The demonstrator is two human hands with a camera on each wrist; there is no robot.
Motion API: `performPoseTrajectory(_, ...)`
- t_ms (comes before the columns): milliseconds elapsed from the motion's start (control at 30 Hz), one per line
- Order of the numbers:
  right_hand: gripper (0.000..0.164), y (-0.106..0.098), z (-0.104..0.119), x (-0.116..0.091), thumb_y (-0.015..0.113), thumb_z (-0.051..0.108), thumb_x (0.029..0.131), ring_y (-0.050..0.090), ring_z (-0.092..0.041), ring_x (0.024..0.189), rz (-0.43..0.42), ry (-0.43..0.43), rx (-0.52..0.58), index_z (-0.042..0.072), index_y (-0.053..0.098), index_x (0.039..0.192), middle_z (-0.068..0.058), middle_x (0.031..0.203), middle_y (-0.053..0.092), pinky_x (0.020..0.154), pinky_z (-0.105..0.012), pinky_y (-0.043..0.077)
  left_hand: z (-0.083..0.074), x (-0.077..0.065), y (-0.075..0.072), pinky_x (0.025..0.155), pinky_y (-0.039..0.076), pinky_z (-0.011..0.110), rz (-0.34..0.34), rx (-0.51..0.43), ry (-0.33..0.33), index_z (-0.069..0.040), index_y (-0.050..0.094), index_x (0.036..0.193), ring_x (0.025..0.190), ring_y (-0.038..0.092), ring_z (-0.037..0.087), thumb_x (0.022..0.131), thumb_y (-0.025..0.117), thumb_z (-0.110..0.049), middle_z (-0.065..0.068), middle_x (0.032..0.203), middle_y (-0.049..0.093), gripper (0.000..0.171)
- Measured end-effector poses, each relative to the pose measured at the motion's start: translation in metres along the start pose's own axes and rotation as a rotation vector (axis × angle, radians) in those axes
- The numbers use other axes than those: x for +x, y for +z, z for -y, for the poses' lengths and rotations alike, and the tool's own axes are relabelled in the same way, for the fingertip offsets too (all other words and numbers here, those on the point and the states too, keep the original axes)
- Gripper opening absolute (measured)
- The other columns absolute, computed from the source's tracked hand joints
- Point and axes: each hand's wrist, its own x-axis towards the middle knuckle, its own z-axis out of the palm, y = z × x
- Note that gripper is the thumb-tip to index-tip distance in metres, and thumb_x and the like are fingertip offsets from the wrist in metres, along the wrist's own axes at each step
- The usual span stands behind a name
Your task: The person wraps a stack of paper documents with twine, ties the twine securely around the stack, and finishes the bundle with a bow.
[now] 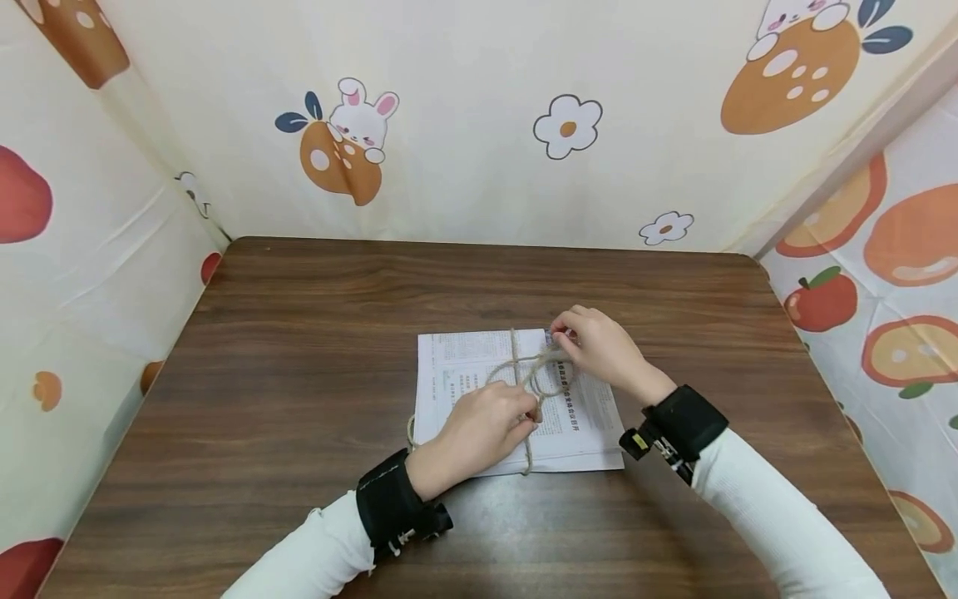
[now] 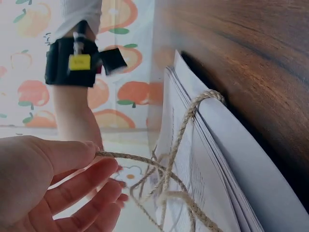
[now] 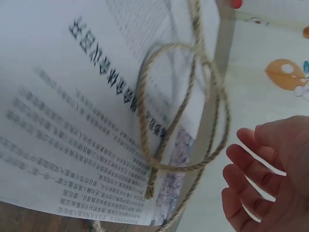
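Note:
A folded stack of printed newspaper lies on the wooden table, with brown twine crossing its top and running round its edges. Between thumb and index finger, my left hand pinches a strand of the twine just above the stack's near half. My right hand hovers by the far right corner of the papers. Its fingers are loosely bent, and the right wrist view shows nothing held in them. Beside that hand, a round loop of twine lies over the print, one loose end below it.
The brown table extends on every side of the stack. Behind it hangs a pale cloth with rabbits and flowers, and fruit-patterned cloth hangs at the right. Both wrists wear black bands.

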Motion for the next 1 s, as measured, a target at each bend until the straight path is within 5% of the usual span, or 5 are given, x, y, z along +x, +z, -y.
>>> performPoseTrajectory(233, 0.012, 0.012, -0.005, 0.013, 0.057, 0.016, 0.090, 0.056, -0.018, 0.076, 0.093, 0.003, -0.052, 0.008, 0.066, 0.093, -0.005, 0.087, 0.062, 0.066, -0.034, 0.045, -0.003, -0.008, -0.004, 0.062, 0.047, 0.025, -0.033, -0.028, -0.004, -0.023, 0.065, 0.082, 0.081, 0.059, 0.007, 0.083, 0.066, -0.018, -0.013, 0.085, 0.065, 0.005)
performPoseTrajectory(500, 0.012, 0.010, -0.004, 0.016, 0.056, 0.015, 0.090, 0.051, -0.012, 0.062, 0.100, 0.027, -0.052, 0.008, 0.066, 0.091, -0.003, 0.080, 0.063, 0.056, -0.028, 0.041, -0.006, -0.015, -0.014, 0.063, 0.046, 0.023, -0.092, -0.084, -0.002, -0.022, 0.066, 0.083, 0.079, 0.059, 0.005, 0.082, 0.066, -0.017, -0.013, 0.087, 0.067, 0.006)
performPoseTrajectory(1000, 0.012, 0.006, -0.004, -0.006, 0.067, 0.007, 0.080, 0.053, -0.011, 0.061, 0.153, -0.034, -0.086, 0.008, 0.064, 0.092, -0.004, 0.082, 0.061, 0.051, -0.026, 0.041, -0.003, -0.022, -0.028, 0.073, 0.048, 0.022, -0.175, -0.193, -0.018, -0.021, 0.066, 0.082, 0.082, 0.060, 0.002, 0.082, 0.068, -0.015, -0.012, 0.086, 0.068, 0.007)
